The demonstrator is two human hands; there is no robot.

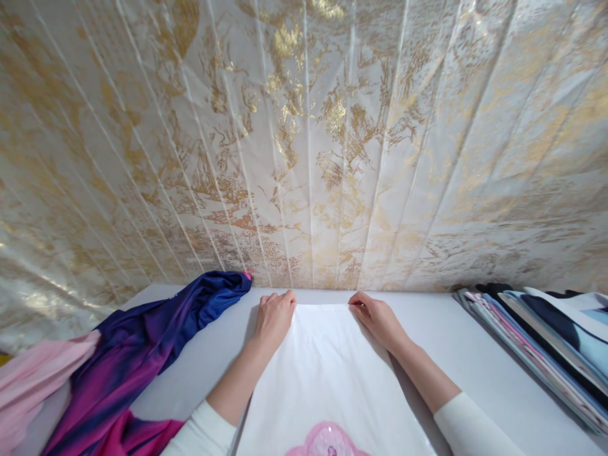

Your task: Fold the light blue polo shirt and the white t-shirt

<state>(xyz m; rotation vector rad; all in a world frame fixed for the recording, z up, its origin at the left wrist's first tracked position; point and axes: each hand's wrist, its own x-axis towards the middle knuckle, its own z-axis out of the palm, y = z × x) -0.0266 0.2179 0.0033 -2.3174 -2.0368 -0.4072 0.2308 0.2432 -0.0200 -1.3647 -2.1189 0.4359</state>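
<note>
A white garment, seemingly a T-shirt [327,367], lies spread on the pale table in front of me, with a pink print near the bottom of the view. My left hand [275,316] grips its far left corner, fingers closed on the cloth. At the far right corner, my right hand [375,316] pinches the edge between thumb and fingers. The far edge runs fairly straight between both hands, and soft creases cross the cloth below it. The garment's near end is out of view.
A crumpled purple and blue garment [156,335] lies on the left, beside a pink cloth [42,373]. On the right is a stack of folded clothes [546,348]. A gold-patterned, pleated covering [308,158] rises behind the far edge of the table [441,354].
</note>
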